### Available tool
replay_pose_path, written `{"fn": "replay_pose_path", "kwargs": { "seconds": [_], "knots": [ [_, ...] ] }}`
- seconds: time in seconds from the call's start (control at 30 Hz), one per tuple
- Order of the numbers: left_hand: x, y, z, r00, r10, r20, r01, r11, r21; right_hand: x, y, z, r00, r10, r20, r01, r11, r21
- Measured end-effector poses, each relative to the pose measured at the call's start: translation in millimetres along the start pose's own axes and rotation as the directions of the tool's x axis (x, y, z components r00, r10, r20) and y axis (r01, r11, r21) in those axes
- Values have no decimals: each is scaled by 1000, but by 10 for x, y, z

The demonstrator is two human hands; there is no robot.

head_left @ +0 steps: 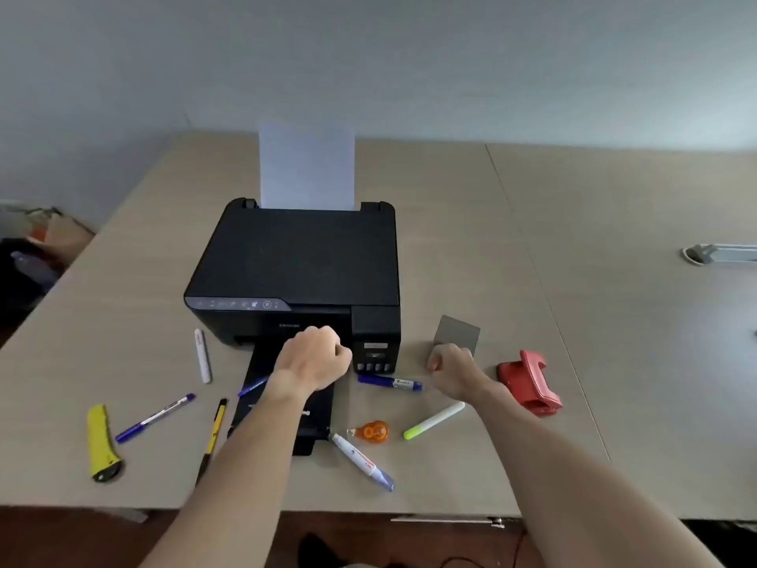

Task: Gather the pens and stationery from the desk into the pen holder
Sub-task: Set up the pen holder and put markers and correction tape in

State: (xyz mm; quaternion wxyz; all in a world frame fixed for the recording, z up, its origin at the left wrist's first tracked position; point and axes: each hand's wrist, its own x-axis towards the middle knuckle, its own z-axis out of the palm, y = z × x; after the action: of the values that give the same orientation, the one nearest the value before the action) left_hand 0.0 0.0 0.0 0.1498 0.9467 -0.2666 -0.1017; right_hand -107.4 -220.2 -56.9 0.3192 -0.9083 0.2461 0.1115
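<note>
Pens and stationery lie scattered on the desk in front of a black printer. Among them are a white marker, a blue pen, a yellow utility knife, a yellow-black pen, a blue marker, an orange correction tape, a green highlighter and a white correction pen. A grey translucent pen holder stands right of the printer. My left hand is a closed fist over the printer's output tray. My right hand, also a fist, is just in front of the holder and hides its lower edge.
A red hole punch sits right of my right hand. White paper stands in the printer's rear feed. Another blue pen lies partly under my left forearm. A cable outlet is at far right. The desk's near edge runs under my forearms.
</note>
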Motion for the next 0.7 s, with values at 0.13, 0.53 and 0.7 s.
{"fn": "replay_pose_path", "kwargs": {
  "seconds": [0.13,0.53,0.7],
  "knots": [
    [-351,189,581,974,12,228,-22,999,41,-179,107,359,985,1,174,12,997,-73],
    [-589,391,1529,946,-125,298,45,964,262,-545,434,931,979,-130,154,177,922,-344],
    [-532,424,1555,925,-124,358,28,965,261,-668,598,869,960,-269,79,278,885,-373]
  ]
}}
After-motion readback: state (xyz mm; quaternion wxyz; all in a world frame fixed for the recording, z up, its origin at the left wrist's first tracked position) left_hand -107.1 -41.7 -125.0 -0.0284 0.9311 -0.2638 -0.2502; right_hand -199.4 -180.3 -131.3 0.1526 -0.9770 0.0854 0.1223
